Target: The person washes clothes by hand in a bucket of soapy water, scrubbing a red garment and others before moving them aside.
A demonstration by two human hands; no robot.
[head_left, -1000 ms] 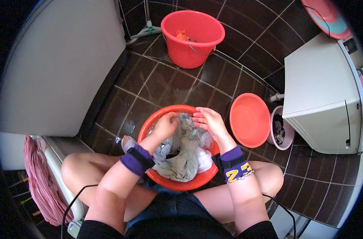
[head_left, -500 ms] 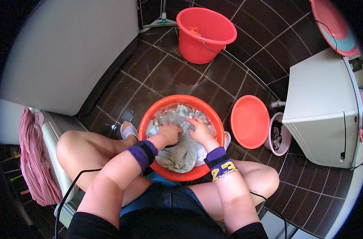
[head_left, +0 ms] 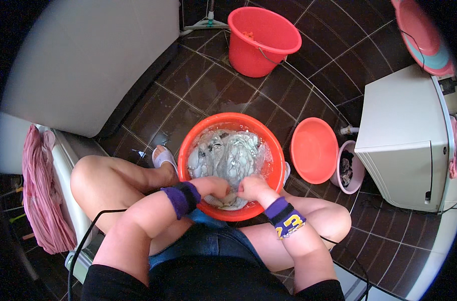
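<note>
An orange-red plastic basin (head_left: 274, 150) stands on the floor between my legs, holding water and wet laundry. Pale grey-white wet cloth (head_left: 236, 150) lies bunched and shiny across its middle and far side. Near the front rim, my left hand (head_left: 216, 187) is closed on the light cloth, fingers partly out of sight. Beside it on the right, my right hand (head_left: 253, 187) is curled into a fist gripping the same cloth. A little pale yellowish cloth (head_left: 229, 200) shows between and below the two hands. Purple bands circle both wrists.
A red bucket (head_left: 253, 55) with a wire handle stands at the far wall. To the right are an empty coral basin (head_left: 313, 150), a pink tub (head_left: 356, 175) with dark cloth, and a white appliance (head_left: 404, 135). Pink cloth (head_left: 43, 195) hangs at left. The dark tiles (head_left: 188, 108) look wet.
Both hands have come from the basin's middle toward its near rim, and their fingers have closed on cloth. The pale laundry is now spread over the far side.
</note>
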